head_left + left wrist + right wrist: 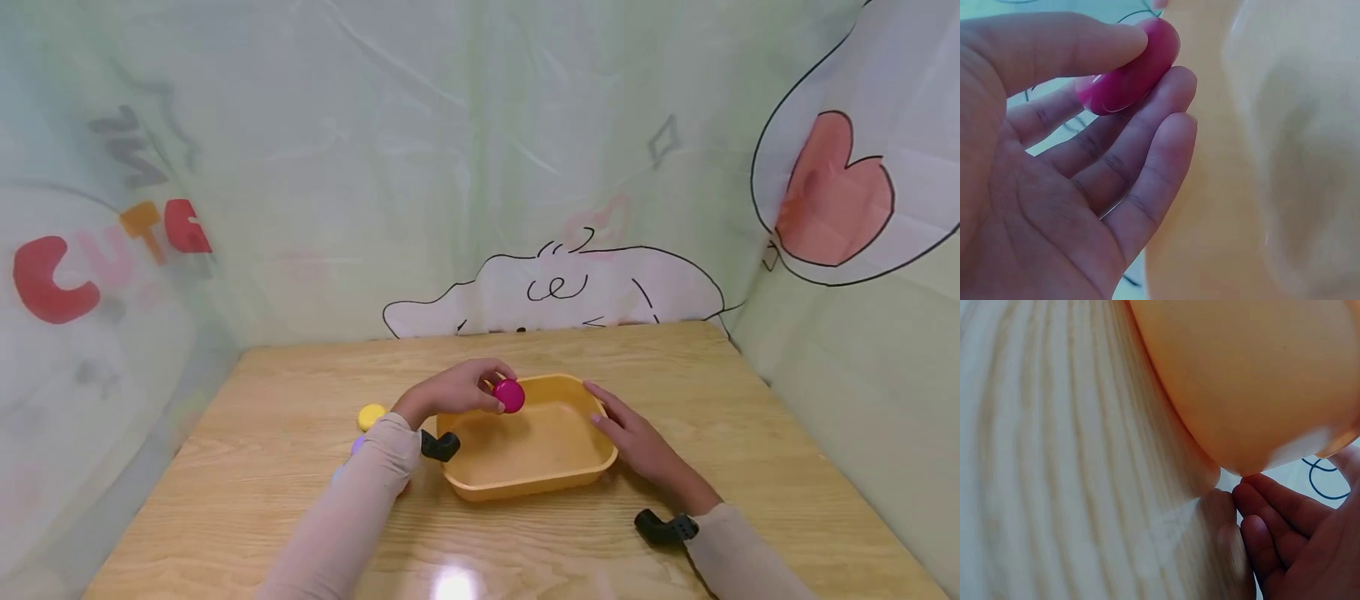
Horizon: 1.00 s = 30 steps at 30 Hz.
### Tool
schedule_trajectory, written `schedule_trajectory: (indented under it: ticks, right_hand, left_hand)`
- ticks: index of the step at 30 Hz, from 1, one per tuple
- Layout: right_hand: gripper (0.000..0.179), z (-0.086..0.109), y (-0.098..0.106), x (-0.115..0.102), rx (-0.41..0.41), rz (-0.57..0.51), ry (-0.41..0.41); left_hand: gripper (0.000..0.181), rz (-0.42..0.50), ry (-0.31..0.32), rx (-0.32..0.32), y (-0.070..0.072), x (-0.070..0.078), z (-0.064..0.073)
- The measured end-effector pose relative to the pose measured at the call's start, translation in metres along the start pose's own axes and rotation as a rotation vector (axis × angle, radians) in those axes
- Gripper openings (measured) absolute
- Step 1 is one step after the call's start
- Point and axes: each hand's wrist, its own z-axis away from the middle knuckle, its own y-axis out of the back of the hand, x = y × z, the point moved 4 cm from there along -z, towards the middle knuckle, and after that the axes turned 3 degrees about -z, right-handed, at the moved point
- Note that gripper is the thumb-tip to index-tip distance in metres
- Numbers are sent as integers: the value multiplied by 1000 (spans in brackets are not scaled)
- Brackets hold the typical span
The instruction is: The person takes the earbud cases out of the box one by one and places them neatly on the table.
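Note:
My left hand (467, 387) pinches a glossy magenta round disc (509, 396) between thumb and fingers, above the left back part of an orange-yellow plastic tray (528, 483). In the left wrist view, the thumb lies across one face of the disc (1138, 72), and the ring and little fingers are free of it. My right hand (637, 437) holds the tray at its right side, thumb over the rim and fingers along the outside. The right wrist view shows fingertips (1254, 494) against the tray's outer wall (1241, 381).
Left of the tray, a yellow disc (372, 417) lies on the wooden table (225, 467). Purple (357, 443) and blue (338, 474) pieces show partly behind the left sleeve, with a reddish one (405, 488) beside it. A drawn-on cloth (337, 167) hangs behind the table.

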Motion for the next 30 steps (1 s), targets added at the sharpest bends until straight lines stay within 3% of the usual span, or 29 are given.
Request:
schedule_trajectory:
  ticks: [5, 11, 18, 25, 30]
  right_hand:
    - [57, 1, 2, 2, -3, 2, 2]
    - [57, 0, -1, 4, -8, -18, 4]
    - [57, -1, 6, 1, 4, 18, 14]
    - [57, -3, 8, -2, -2, 8, 19]
    - [58, 1, 2, 1, -19, -13, 1]
  left_hand:
    - [39, 7, 49, 34, 10, -8, 10]
    - [39, 56, 48, 101, 24, -21, 27]
    - [43, 129, 89, 206, 40, -33, 40]
    - [48, 237, 69, 329, 54, -49, 52]
    - [49, 310, 52, 331, 62, -69, 63]
